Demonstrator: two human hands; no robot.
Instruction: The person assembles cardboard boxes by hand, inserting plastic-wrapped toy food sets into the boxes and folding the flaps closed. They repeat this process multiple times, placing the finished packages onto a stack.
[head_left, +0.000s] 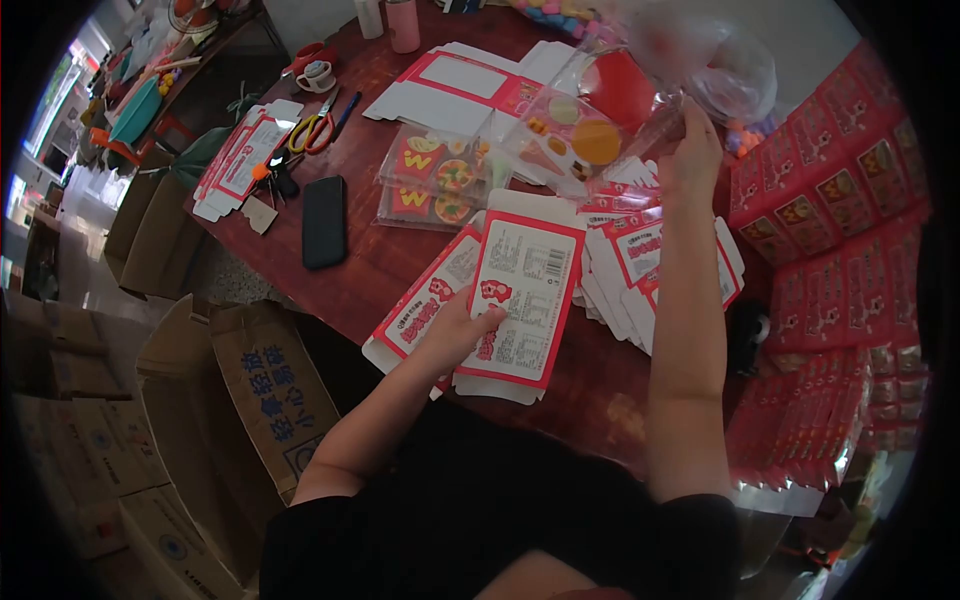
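Observation:
My left hand is closed on a flat red-and-white printed carton, thumb on its face. A second such carton lies partly under it, at the left. My right hand reaches to the far side of the table, its fingers pinched on the edge of a clear plastic bag. Round orange and red shapes show through the plastic beside it. Under my right forearm lies a pile of flat cartons. Clear packets with printed food pictures rest left of the bag.
On the dark red table are a black phone, scissors, keys and more flat cartons. Red packs are stacked high at my right. An open cardboard box stands on the floor at left.

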